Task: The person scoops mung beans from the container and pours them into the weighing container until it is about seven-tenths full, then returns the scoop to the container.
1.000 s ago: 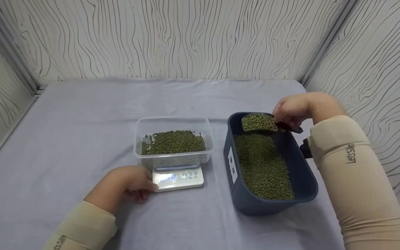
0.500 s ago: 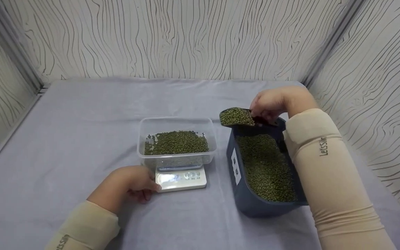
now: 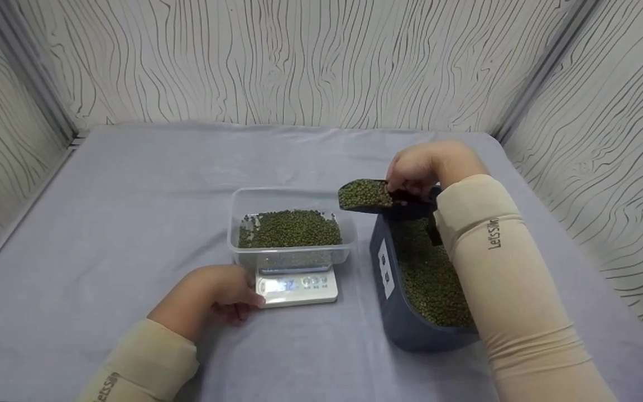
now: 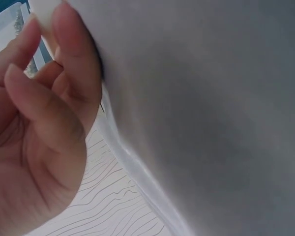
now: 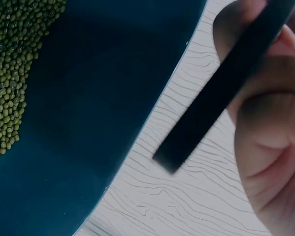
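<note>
My right hand [image 3: 419, 166] grips the handle of a dark scoop [image 3: 370, 210] heaped with green mung beans. It hangs over the far left end of a deep blue bin [image 3: 419, 335], slightly tilted. The scoop's dark handle [image 5: 211, 101] crosses the right wrist view. With thumb and fingers, my left hand [image 3: 224, 287] pinches the near left corner of a white kitchen scale [image 3: 299, 290] with a lit display. On the scale stands a clear plastic box [image 3: 293, 250], where mung beans [image 3: 299, 229] lie heaped toward the right. My right forearm hides part of the bin.
More mung beans [image 3: 433, 285] fill much of the blue bin's floor. A grey cloth [image 3: 148, 184] covers the table. Patterned wall panels [image 3: 299, 61] stand at the back and sides, with metal posts at the corners.
My right hand has carried the loaded scoop left, from inside the bin to past its left rim, toward the plastic box. My left hand keeps its hold on the scale.
</note>
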Available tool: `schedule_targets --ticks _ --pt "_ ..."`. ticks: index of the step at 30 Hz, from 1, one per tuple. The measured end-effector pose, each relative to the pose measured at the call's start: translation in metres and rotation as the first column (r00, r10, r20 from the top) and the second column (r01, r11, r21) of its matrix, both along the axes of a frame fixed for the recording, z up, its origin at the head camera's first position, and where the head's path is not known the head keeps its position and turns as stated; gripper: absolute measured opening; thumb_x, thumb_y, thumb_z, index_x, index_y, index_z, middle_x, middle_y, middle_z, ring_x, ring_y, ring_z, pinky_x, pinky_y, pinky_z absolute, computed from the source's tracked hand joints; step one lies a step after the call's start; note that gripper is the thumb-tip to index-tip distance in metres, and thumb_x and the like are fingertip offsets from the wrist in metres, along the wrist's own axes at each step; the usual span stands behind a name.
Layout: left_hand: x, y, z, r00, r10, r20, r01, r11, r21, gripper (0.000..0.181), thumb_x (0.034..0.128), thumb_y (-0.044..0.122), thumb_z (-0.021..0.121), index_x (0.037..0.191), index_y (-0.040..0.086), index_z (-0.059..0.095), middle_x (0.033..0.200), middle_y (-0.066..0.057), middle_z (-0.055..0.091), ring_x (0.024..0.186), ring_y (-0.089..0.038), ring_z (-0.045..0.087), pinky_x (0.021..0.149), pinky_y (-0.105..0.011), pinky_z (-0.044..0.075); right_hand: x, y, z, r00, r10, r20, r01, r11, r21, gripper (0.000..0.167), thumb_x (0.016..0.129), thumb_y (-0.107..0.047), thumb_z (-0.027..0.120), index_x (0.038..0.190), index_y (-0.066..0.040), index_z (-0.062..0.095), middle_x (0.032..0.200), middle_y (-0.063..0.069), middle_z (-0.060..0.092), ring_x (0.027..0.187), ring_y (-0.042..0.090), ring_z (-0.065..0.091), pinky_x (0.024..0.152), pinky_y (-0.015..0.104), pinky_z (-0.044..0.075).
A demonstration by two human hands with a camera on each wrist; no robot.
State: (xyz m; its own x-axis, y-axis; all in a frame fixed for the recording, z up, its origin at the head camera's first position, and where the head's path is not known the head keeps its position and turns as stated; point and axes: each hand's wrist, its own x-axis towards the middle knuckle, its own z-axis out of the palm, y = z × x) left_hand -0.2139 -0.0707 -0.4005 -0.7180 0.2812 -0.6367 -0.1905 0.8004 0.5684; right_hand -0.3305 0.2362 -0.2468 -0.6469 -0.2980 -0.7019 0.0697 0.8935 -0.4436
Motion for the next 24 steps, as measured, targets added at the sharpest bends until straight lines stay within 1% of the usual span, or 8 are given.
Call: schedule_targets --ticks 5,9,13,17,21,24 --pt "0.001 0.000 0.001 1.000 -0.008 -0.003 0.008 1.000 -0.002 0.021 0.0853 0.023 0.064 0.074 0.005 0.060 0.062 -0.005 0.062 0.052 -0.013 0.058 0.049 -0.024 0.046 0.003 -0.006 0.003 0.999 0.007 -0.042 -0.004 0.998 0.062 0.028 0.090 -0.013 0.045 0.062 -0.013 0.044 0.051 -0.005 0.036 0.045 0.007 0.034 0.045 0.021 0.033" --pt "0.000 0.000 0.001 1.000 -0.014 -0.005 0.014 1.000 -0.002 0.021 0.0850 0.022 0.064 0.074 0.005 0.061 0.061 -0.006 0.062 0.052 -0.013 0.057 0.049 -0.024 0.046 0.004 -0.010 0.006 0.998 0.031 -0.062 -0.026 0.996 0.090 0.029 0.088 -0.014 0.046 0.060 -0.014 0.041 0.048 -0.006 0.035 0.042 0.006 0.031 0.042 0.020 0.029" --pt "-0.001 0.000 0.002 0.998 -0.050 -0.024 0.049 0.998 -0.026 0.024 0.0851 0.025 0.064 0.074 0.004 0.062 0.062 -0.006 0.064 0.053 -0.013 0.059 0.050 -0.025 0.047 0.004 -0.012 0.008 0.993 0.062 -0.104 -0.049 0.991 0.124 0.033 0.087 -0.015 0.047 0.056 -0.015 0.037 0.045 -0.007 0.032 0.039 0.006 0.028 0.040 0.020 0.027" --pt "-0.001 0.000 0.003 0.996 -0.085 -0.037 0.083 0.996 -0.046 0.026 0.0858 0.027 0.063 0.074 0.004 0.062 0.064 -0.006 0.065 0.054 -0.013 0.060 0.052 -0.027 0.048 0.006 -0.015 0.010 0.981 0.106 -0.160 -0.079 0.983 0.168 0.035 0.088 -0.015 0.047 0.055 -0.015 0.035 0.045 -0.007 0.031 0.039 0.007 0.027 0.039 0.021 0.026" --pt "0.000 0.000 0.003 0.997 -0.069 -0.033 0.067 0.997 -0.043 0.025 0.0863 0.026 0.063 0.074 0.005 0.062 0.063 -0.005 0.064 0.053 -0.012 0.059 0.048 -0.023 0.044 0.009 -0.019 0.013 0.967 0.150 -0.207 -0.105 0.971 0.213 0.037 0.089 -0.017 0.048 0.055 -0.015 0.036 0.045 -0.006 0.031 0.038 0.007 0.027 0.039 0.021 0.026" --pt "0.000 0.000 0.003 0.998 -0.053 -0.030 0.052 0.998 -0.034 0.024 0.0864 0.025 0.063 0.074 0.005 0.062 0.062 -0.004 0.064 0.052 -0.012 0.058 0.046 -0.022 0.041 0.013 -0.024 0.017 0.946 0.211 -0.244 -0.142 0.952 0.273 0.037 0.090 -0.018 0.050 0.055 -0.016 0.037 0.046 -0.006 0.031 0.039 0.007 0.028 0.040 0.022 0.027"
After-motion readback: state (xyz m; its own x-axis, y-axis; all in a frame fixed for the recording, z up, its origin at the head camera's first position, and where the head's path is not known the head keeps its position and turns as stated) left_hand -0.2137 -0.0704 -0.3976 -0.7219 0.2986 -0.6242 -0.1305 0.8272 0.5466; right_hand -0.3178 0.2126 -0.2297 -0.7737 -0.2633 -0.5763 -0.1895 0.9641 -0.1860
